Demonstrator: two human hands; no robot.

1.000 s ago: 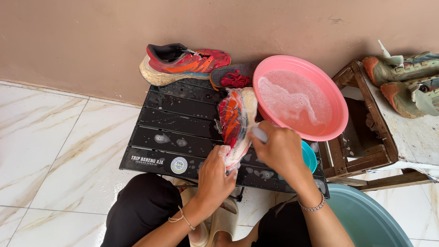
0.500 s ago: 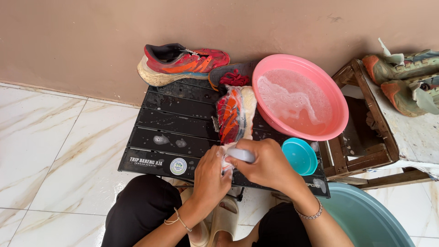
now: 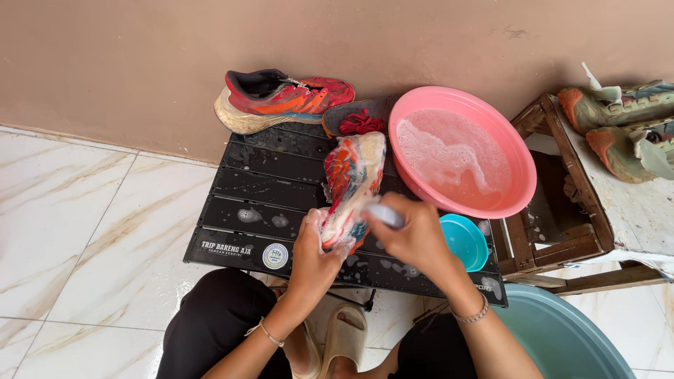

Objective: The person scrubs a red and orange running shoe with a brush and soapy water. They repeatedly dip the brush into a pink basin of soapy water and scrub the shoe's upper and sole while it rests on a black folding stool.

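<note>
Between both hands (image 3: 365,245), soapy red shoe (image 3: 351,186).

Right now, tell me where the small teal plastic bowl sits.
In the head view, the small teal plastic bowl sits on the black slatted table, right of the right hand, just below the pink soapy basin.

The right hand (image 3: 418,235) hides most of the brush (image 3: 385,214) it grips. The teal tub (image 3: 562,337) and two muddy shoes (image 3: 625,123) run past the frame's edge.
</note>
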